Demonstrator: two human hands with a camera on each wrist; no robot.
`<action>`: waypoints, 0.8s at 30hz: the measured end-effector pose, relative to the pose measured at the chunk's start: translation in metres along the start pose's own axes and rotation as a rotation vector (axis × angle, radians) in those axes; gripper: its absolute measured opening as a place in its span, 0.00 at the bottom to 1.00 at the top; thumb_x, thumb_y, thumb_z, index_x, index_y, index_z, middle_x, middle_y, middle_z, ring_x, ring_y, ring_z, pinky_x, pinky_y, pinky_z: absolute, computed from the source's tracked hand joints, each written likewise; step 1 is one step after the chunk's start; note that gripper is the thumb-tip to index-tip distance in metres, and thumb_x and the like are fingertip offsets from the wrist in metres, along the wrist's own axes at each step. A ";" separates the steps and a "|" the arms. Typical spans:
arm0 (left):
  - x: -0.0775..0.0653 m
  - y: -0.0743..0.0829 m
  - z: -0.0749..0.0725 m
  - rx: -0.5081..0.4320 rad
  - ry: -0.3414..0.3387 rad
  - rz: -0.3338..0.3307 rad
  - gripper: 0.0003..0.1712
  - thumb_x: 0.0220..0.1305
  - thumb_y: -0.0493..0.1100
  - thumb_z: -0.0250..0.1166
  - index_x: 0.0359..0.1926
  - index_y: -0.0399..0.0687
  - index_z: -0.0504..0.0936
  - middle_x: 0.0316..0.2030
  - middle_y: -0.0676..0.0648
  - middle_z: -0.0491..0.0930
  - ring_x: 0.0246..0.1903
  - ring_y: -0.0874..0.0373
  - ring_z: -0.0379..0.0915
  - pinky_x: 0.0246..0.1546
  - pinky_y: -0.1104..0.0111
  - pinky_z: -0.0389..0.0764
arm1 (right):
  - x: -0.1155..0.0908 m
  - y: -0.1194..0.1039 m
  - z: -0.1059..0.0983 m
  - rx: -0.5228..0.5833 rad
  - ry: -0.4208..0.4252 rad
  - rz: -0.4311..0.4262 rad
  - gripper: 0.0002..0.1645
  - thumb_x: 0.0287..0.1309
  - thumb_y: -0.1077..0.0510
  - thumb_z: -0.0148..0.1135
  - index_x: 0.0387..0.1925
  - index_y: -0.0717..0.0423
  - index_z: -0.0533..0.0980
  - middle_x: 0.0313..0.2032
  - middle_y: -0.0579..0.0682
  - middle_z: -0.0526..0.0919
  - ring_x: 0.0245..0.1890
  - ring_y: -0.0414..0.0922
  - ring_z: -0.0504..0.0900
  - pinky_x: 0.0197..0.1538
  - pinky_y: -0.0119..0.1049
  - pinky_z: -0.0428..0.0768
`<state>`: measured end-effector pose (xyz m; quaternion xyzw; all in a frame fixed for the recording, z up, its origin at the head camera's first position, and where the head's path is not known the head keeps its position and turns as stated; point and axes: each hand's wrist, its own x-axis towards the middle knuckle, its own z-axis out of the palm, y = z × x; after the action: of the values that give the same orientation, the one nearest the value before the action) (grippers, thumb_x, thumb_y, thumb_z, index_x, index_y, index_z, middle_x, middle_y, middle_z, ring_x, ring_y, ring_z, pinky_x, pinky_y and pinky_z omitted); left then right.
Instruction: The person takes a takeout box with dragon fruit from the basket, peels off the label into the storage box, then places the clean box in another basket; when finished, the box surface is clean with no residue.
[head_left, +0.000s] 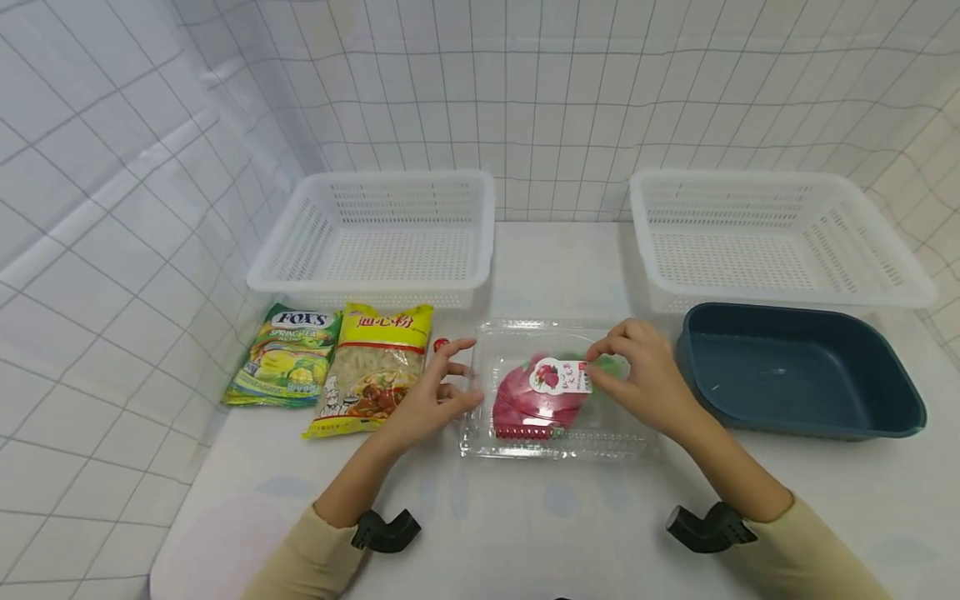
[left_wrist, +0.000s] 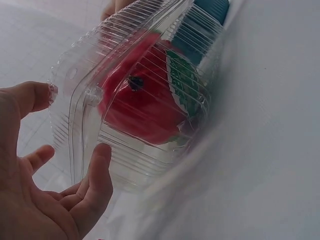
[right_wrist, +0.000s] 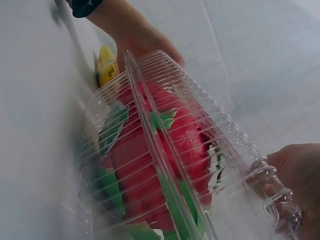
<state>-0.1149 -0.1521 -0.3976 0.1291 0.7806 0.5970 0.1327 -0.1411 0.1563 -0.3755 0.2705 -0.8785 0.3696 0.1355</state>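
Observation:
A clear plastic clamshell box [head_left: 562,450] lies on the table between my hands. Inside it is a round red fruit-like thing with green patches [left_wrist: 140,95]. A white label with a red fruit picture [head_left: 561,376] sits on the lid. At the label's right end, my right hand [head_left: 643,379] pinches its edge between thumb and index finger; in the right wrist view the fingertips are partly hidden behind the lid. My left hand [head_left: 427,400] is spread at the box's left side, its fingertips at the rim, the thumb lower down beside the wall.
Left of the box lie a yellow noodle bag [head_left: 382,367] and a green candy bag [head_left: 285,354]. A small red thing [head_left: 440,343] shows by my left hand. White baskets [head_left: 367,287] [head_left: 787,296] stand behind, and a dark blue bin [head_left: 810,421] stands at right.

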 end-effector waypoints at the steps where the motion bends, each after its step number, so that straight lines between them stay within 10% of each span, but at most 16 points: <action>1: 0.000 0.000 0.000 -0.002 0.001 0.005 0.40 0.65 0.42 0.64 0.72 0.53 0.55 0.54 0.34 0.67 0.30 0.51 0.75 0.36 0.64 0.81 | 0.001 -0.001 0.000 -0.006 -0.015 0.010 0.05 0.50 0.65 0.71 0.30 0.55 0.83 0.32 0.51 0.74 0.39 0.48 0.71 0.46 0.50 0.65; 24: -0.003 -0.003 -0.001 -0.110 0.003 0.012 0.40 0.60 0.44 0.70 0.70 0.51 0.62 0.55 0.34 0.68 0.27 0.55 0.76 0.33 0.63 0.84 | 0.014 -0.015 -0.002 0.001 -0.173 0.203 0.03 0.45 0.62 0.67 0.23 0.51 0.80 0.30 0.47 0.74 0.38 0.48 0.69 0.46 0.48 0.63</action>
<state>-0.1126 -0.1550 -0.3999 0.1253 0.7460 0.6400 0.1346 -0.1440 0.1437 -0.3590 0.2110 -0.9096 0.3572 0.0211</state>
